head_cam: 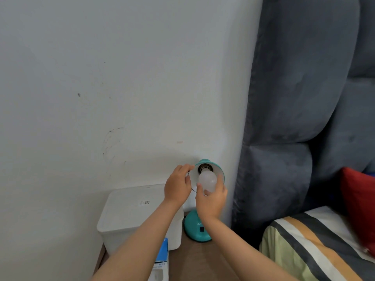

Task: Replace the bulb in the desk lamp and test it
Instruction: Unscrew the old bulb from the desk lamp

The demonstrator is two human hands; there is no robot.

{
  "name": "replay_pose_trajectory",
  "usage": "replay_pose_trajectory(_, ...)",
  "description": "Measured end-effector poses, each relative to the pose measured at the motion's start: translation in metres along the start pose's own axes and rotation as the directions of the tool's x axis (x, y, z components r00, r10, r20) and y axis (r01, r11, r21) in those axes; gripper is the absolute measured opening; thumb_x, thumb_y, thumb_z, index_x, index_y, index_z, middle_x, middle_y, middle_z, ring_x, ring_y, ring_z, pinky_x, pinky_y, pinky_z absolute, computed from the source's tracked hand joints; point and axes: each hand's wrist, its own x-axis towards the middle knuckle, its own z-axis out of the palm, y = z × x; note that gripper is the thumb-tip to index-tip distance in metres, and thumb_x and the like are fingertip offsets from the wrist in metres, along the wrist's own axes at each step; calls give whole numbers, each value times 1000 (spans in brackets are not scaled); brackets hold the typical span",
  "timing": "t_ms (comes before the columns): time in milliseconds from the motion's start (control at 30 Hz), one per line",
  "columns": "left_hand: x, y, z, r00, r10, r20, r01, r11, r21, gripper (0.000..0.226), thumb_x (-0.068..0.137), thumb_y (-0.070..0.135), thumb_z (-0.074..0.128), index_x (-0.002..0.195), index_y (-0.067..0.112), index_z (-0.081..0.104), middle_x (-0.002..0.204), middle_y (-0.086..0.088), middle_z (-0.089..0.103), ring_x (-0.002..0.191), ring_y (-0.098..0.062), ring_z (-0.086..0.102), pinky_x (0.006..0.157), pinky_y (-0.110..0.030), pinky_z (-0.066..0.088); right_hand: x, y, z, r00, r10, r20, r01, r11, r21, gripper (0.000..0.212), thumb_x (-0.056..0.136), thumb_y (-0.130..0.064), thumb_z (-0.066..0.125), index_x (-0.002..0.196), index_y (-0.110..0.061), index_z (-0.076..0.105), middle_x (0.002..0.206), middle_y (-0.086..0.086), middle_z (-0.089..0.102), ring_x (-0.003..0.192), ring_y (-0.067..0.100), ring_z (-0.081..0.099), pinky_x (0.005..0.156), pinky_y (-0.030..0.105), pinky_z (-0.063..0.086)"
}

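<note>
The right hand [211,201] cups the frosted bulb [207,181] seated at the socket, while the left hand [177,185] steadies the shade [220,172] rim just beside it. The bulb looks light, smooth and breakable, so it is best gripped gently around its widest part.

The desk lamp [197,228] stood on the tabletop [203,258], close to the wall [121,78] behind it. Its shade [220,172] was up above its base. The bulb [207,181] sat in the shade's mouth. The left hand [177,184] was at the shade's left edge, and the right hand [211,199] was under the bulb. A lidded bin [134,213] stood left of the lamp. A small box [161,260] lay in front of the bin. The bed [316,250] and its headboard [294,98] were to the right, with a cushion [359,203] on the bed.
</note>
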Motion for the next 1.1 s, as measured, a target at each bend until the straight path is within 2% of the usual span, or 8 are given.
replay_pose_trajectory(100, 0, 0, 0, 1000, 5, 4, -5, 1000, 5, 36, 86, 2, 46, 112, 23, 58, 107, -1, 60, 82, -19, 61, 67, -37, 55, 4, -6, 2, 995, 100, -18, -99, 994, 40, 63, 87, -21, 63, 141, -13, 31, 133, 15, 43, 105, 25, 55, 78, 17, 35)
replay_pose_trajectory(267, 0, -3, 0, 1000, -5, -6, 5, 1000, 4, 37, 86, 2, 46, 113, 25, 57, 106, 0, 60, 82, -19, 61, 67, -41, 55, 8, 2, 10, 1000, 1, 19, -2, 1000, 21, 52, 85, -7, 63, 132, -22, 48, 127, 10, 40, 93, 30, 62, 87, 33, 53)
replay_pose_trajectory(400, -1, -5, 1, 1000, -2, -8, 2, 1000, -3, 36, 86, 3, 47, 112, 24, 57, 105, 0, 61, 81, -20, 62, 67, -41, 55, 6, 7, 7, 999, -30, 20, 29, 1000, 3, 51, 83, -4, 64, 129, -22, 53, 132, 10, 40, 117, 27, 51, 99, 37, 47)
replay_pose_trajectory(533, -1, -2, 2, 1000, 7, -14, -7, 1000, -7, 36, 86, 3, 46, 112, 25, 57, 106, 0, 60, 81, -19, 62, 66, -40, 55, 5, 0, 6, 1000, 13, -25, -12, 999, 46, 67, 81, -20, 70, 139, -18, 36, 132, 10, 44, 116, 24, 51, 89, 20, 41)
replay_pose_trajectory(667, -2, -1, 1, 1000, -4, -10, 4, 1000, -2, 37, 86, 3, 46, 113, 25, 57, 106, -1, 60, 80, -20, 62, 64, -39, 55, 7, -4, 8, 998, 45, -32, -44, 998, 47, 54, 85, -20, 66, 132, -16, 41, 128, 10, 44, 98, 23, 58, 75, 16, 45)
replay_pose_trajectory(833, -2, -2, 0, 1000, -3, -11, 3, 1000, -2, 36, 86, 3, 46, 113, 25, 57, 107, 0, 60, 81, -19, 62, 64, -40, 55, 6, 2, 10, 994, -107, -9, 105, 990, -96, 51, 81, 3, 61, 125, -23, 55, 141, 9, 32, 126, 26, 43, 93, 31, 48)
replay_pose_trajectory(967, -2, -2, 2, 1000, -10, -27, 9, 1000, -11, 37, 86, 2, 46, 112, 25, 57, 106, 0, 60, 81, -19, 62, 65, -41, 55, -1, 0, 9, 999, -44, -27, 42, 996, -75, 63, 83, -13, 67, 137, -23, 38, 141, 9, 32, 117, 24, 50, 82, 22, 45)
replay_pose_trajectory(1100, -3, 1, 3, 1000, -8, -29, 8, 1000, -9, 36, 85, 2, 46, 111, 24, 58, 104, -1, 60, 80, -20, 61, 65, -40, 55, -3, -5, 11, 996, 75, -48, -71, 993, 90, 70, 83, -21, 67, 140, -21, 27, 131, 9, 37, 99, 23, 58, 82, 28, 51)
